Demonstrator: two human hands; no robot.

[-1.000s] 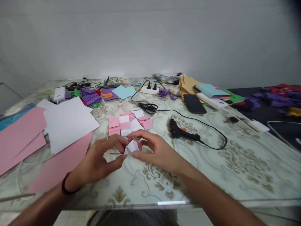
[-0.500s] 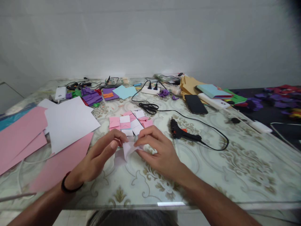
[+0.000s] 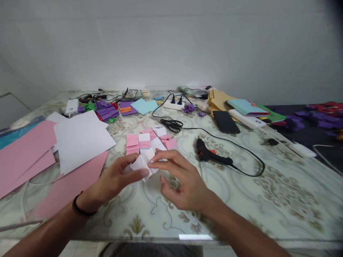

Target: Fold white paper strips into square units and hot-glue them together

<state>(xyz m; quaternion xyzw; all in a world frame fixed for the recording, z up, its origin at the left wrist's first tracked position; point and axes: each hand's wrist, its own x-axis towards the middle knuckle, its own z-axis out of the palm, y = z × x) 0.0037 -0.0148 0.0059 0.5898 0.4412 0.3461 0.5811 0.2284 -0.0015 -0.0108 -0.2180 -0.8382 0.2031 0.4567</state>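
Observation:
A small piece of folded white paper (image 3: 140,163) is pinched between the thumb and fingers of my left hand (image 3: 115,180). My right hand (image 3: 183,178) reaches in from the other side, its index and middle fingertips touching the paper's right edge while its thumb stands apart below. Just beyond the paper lies a group of pink and white folded paper squares (image 3: 132,140), partly hidden by my fingers. To the right of my right hand rests a black glue gun (image 3: 211,155) with its cord.
Large white sheets (image 3: 83,139) and pink sheets (image 3: 29,150) spread over the left side. Black scissors (image 3: 172,125), a power strip (image 3: 173,104), a dark phone (image 3: 225,121) and purple paper pieces (image 3: 105,110) lie farther back. Coloured paper (image 3: 248,107) is stacked at right.
The white paper has been turned and lifted, and my left thumb now presses on it. My right thumb has come off the paper, and those fingers have spread. The view has shifted slightly.

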